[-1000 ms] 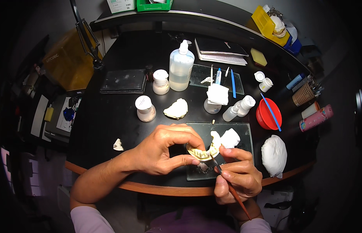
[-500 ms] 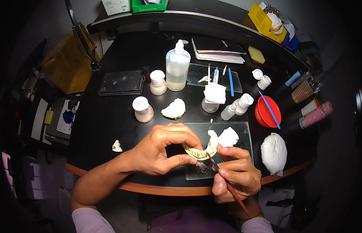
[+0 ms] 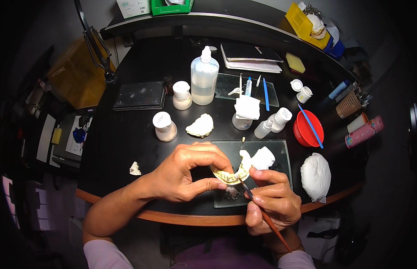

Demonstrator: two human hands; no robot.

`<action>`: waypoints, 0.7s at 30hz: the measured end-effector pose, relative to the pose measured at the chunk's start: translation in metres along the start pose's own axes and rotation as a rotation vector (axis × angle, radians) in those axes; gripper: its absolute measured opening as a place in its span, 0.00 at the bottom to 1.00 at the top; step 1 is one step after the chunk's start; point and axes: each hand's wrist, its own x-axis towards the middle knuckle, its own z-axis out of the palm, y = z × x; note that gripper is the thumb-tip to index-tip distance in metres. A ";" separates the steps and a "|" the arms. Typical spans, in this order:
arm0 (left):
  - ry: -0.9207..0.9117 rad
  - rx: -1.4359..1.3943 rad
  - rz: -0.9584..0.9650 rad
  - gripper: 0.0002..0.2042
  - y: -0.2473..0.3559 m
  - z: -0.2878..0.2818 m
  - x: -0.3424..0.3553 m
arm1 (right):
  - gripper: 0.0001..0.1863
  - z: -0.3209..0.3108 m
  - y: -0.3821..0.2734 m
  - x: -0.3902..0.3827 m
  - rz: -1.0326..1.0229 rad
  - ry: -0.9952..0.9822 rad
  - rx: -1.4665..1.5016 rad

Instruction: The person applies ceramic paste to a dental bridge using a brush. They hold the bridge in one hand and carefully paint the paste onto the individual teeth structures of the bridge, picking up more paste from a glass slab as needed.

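Note:
My left hand [image 3: 186,172] pinches a pale yellow, horseshoe-shaped dental cast [image 3: 231,177] between thumb and fingers, above a glass slab [image 3: 275,190]. A row of teeth shows along the cast's curve. In my right hand [image 3: 273,201] is a thin brush [image 3: 267,220] with a reddish-brown handle, held like a pen. Its dark tip touches the cast near the front teeth. Fingertips of the right hand also sit close to the cast's right side. Behind them, a folded white tissue [image 3: 263,158] lies on the slab.
Beyond the hands stand a large squeeze bottle [image 3: 204,80], small jars [image 3: 164,126] and another plaster piece [image 3: 200,126]. To the right are a red bowl [image 3: 302,134] with a blue stick across it and a white bundle [image 3: 315,178]. A wooden edge [image 3: 190,219] borders the table in front.
Almost nothing differs. The brush and the right hand have shifted very slightly, with the tip still at the cast; the left hand keeps its hold.

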 end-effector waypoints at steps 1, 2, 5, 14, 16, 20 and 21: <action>-0.005 0.008 0.003 0.14 0.001 0.001 0.001 | 0.15 -0.002 0.000 -0.001 -0.002 0.003 0.001; -0.007 0.011 0.004 0.14 0.002 0.003 0.003 | 0.15 -0.004 0.000 -0.002 -0.002 0.008 0.003; -0.005 0.012 0.010 0.14 0.001 0.000 0.002 | 0.15 -0.002 0.000 0.000 -0.002 0.003 -0.002; 0.006 0.004 0.051 0.12 0.000 0.001 0.001 | 0.16 0.000 0.000 0.000 -0.001 0.002 -0.008; 0.007 0.007 0.050 0.12 0.000 0.001 0.001 | 0.15 0.001 -0.001 0.000 -0.001 0.007 -0.007; 0.010 -0.004 0.045 0.12 0.001 0.001 0.001 | 0.15 0.000 -0.003 0.000 -0.006 0.008 -0.006; 0.011 -0.005 0.047 0.12 0.001 0.001 0.001 | 0.15 0.000 -0.003 0.001 -0.012 0.002 -0.015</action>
